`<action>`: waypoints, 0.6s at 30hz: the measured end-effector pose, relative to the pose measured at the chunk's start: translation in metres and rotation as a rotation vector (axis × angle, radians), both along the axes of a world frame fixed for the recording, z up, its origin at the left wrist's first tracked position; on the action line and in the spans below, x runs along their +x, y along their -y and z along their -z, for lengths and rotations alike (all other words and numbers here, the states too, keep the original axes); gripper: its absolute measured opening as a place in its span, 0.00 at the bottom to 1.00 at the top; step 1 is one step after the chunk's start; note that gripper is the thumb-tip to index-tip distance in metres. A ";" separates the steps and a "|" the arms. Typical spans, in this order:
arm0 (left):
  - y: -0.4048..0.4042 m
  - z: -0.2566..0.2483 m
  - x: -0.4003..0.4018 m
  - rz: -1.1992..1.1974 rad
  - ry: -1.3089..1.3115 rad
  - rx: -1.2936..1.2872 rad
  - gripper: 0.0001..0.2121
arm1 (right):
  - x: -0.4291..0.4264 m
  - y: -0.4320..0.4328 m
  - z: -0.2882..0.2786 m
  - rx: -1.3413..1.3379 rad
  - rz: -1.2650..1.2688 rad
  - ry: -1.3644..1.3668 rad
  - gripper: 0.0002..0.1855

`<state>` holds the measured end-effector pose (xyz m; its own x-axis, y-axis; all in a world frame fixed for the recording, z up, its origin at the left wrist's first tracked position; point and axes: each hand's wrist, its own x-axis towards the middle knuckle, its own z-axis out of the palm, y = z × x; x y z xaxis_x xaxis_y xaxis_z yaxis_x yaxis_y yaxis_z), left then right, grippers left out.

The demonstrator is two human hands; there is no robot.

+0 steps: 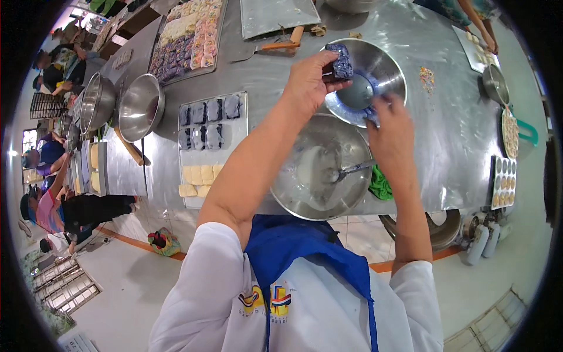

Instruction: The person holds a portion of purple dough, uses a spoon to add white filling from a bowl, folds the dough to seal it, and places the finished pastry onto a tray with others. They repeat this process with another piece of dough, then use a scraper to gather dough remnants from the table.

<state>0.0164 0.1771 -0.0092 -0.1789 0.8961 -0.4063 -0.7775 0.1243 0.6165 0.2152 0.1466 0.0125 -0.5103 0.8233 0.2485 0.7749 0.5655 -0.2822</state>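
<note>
My left hand (313,75) grips a dark purple, glossy block of cake (340,60) above the far side of a steel bowl (394,66). Purple-blue residue coats that bowl's lower wall. Over the bowl's near right rim, my right hand (393,127) is motion-blurred, and its finger closure is unclear. Closer to me, a larger steel mixing bowl (290,193) contains a whitish mixture and a metal utensil (356,167). A white tray (211,162) to the left carries several purple-coated blocks (214,110) and plain yellow cake pieces (200,174), partly covered by my left arm.
A large tray of decorated cakes (184,39) lies at far left, near steel bowls (140,108). Wooden-handled tools (279,45) rest beyond my hands. Green cloth (381,182) touches the table's near edge. Colored sprinkles (426,79) and a muffin tin (504,182) are rightward. Other people work nearby.
</note>
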 end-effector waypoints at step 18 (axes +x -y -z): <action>0.068 0.000 -0.008 -0.009 -0.001 -0.028 0.09 | 0.006 0.068 0.027 -0.002 -0.416 0.479 0.06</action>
<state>0.0079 0.1089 -0.0096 -0.1870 0.8827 -0.4312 -0.7782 0.1348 0.6134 0.2208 0.0789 -0.0149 -0.8421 0.5321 -0.0878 0.5307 0.8466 0.0399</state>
